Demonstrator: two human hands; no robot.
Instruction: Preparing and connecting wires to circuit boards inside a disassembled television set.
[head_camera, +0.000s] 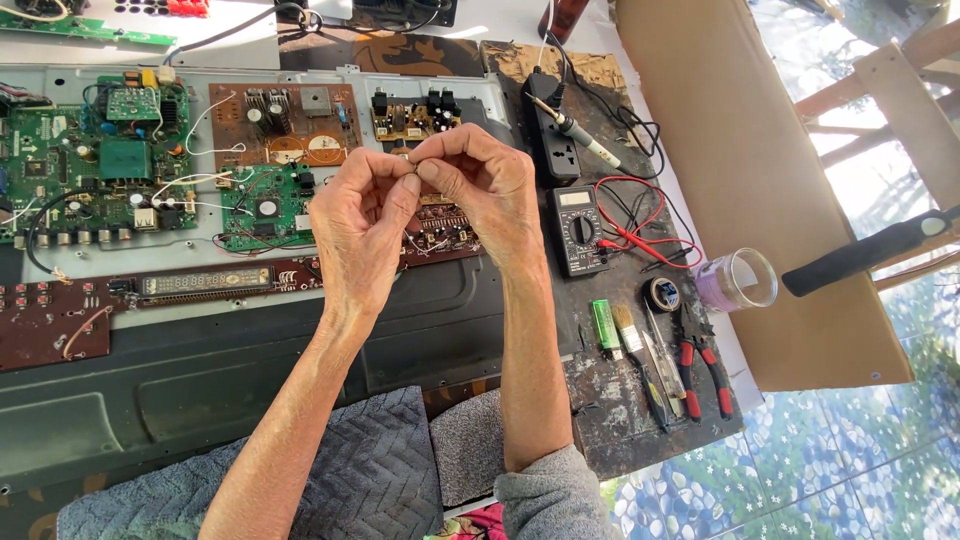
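Two bare hands met above the open grey metal chassis (250, 345). The left hand (362, 232) and the right hand (478, 185) each pinched, fingertips closed, one tiny dark part (415, 172) between them, too small to identify. Both forearms rose from the lower edge, wrists bent inward. Beneath lay three green circuit boards (95, 165) and several brown ones. On the surface to the right sat one black multimeter (579, 230), one soldering iron (575, 130) and one pair of red-handled pliers (705, 365).
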